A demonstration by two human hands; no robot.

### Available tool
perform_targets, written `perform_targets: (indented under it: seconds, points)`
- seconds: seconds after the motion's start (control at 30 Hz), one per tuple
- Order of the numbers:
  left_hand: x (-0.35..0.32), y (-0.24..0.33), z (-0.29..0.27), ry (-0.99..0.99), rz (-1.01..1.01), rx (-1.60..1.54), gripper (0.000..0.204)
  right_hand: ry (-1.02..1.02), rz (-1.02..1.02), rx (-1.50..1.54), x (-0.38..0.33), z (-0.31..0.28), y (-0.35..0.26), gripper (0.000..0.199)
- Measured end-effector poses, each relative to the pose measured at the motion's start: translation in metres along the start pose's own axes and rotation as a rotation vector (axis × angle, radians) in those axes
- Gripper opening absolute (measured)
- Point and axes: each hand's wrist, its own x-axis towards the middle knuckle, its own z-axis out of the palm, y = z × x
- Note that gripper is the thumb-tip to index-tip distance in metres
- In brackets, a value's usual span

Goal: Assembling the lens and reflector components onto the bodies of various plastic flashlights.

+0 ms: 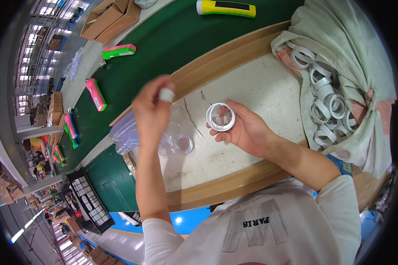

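A: State the position of each hand.
B: The right hand [245, 129] grips a white ring [210, 120] by its side, above the white board [263, 81]. The left hand [151, 106] is raised, fingers curled and blurred; a white band [166, 95] shows at the fingers.
A: Adjacent parts?
B: Clear discs [184, 144] lie near the left forearm. At right, an open sack [356, 39] contains loose rings [325, 92].
A: Beyond the board?
B: A green surface [172, 39] carries a yellow torch [234, 9].
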Motion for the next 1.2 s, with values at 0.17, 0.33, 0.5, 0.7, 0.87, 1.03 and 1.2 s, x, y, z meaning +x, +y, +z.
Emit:
perform_targets:
  seconds: [0.17, 0.33, 0.5, 0.7, 0.87, 1.03, 1.2]
  points:
    - [0.122, -0.07, -0.008, 0.042, -0.15, 0.816, 0.054, -0.083, -0.062, -0.036, -0.003, -0.003, -0.007, 0.038]
    - [0.194, -0.153, -0.019, 0.017, -0.372, 0.938, 0.072, -0.102, -0.097, -0.007, 0.002, -0.001, -0.01, 0.04]
    - [0.192, -0.157, -0.028, 0.057, -0.276, 0.781, 0.047, -0.057, -0.108, -0.014, 0.004, -0.002, -0.015, 0.044]
    - [0.09, -0.056, -0.04, -0.075, -0.26, -0.441, 0.025, 0.0, -0.148, 0.032, -0.002, -0.005, -0.024, 0.047]
    - [-0.016, 0.043, -0.068, -0.273, -0.16, -0.581, 0.03, 0.018, -0.201, 0.073, -0.008, 0.004, -0.029, 0.037]
    - [-0.082, 0.092, -0.08, -0.393, -0.136, -0.664, 0.03, 0.004, -0.297, 0.098, -0.012, 0.005, -0.029, 0.033]
    - [-0.108, 0.112, -0.077, -0.489, -0.212, -0.544, 0.029, -0.085, -0.367, 0.099, -0.017, 0.006, -0.023, 0.036]
